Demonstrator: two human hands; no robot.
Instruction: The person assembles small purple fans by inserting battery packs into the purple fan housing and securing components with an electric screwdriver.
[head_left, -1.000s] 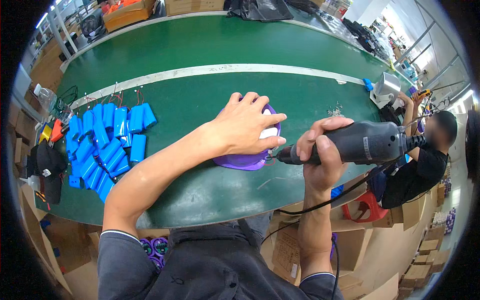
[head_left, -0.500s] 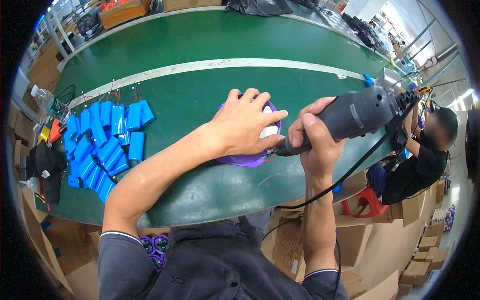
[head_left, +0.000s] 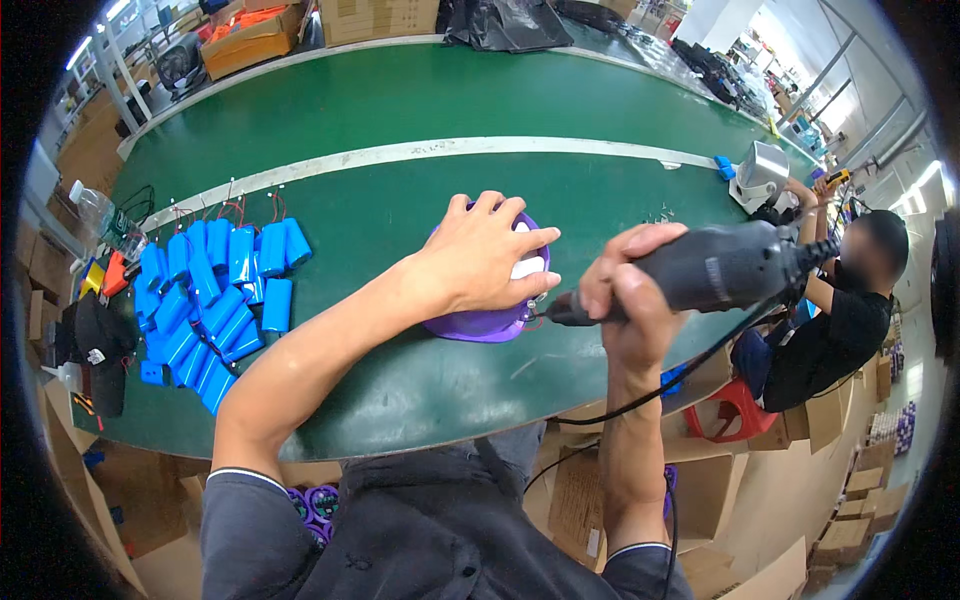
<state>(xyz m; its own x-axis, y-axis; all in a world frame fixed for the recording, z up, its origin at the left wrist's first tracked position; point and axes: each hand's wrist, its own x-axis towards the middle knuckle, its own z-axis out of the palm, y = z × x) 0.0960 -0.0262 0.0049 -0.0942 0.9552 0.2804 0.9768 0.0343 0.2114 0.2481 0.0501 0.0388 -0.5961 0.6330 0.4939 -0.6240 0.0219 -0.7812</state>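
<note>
My left hand (head_left: 465, 262) lies across a round purple plastic housing (head_left: 478, 327), its spread fingers hooked over the far rim and holding it on the green table. White parts (head_left: 528, 265) show inside the housing beside my thumb; my palm hides the rest. In my right hand (head_left: 637, 305) is a black corded electric screwdriver (head_left: 712, 268), held nearly level. Its tip points left at the housing's right edge, near a small metal piece and a thin red wire. Whether the tip touches a screw I cannot tell.
Several blue wrapped battery packs (head_left: 241, 256) with thin wires lie piled at the left. Beyond them are a plastic bottle (head_left: 105, 220) and a black cap (head_left: 92, 335). The screwdriver's cord (head_left: 640, 403) hangs across my right forearm. Another person (head_left: 840, 335) sits at the right.
The screwdriver's tip has drawn slightly away from my left thumb, and its body is more level. The view has shifted a little; my left hand stays on the housing.
</note>
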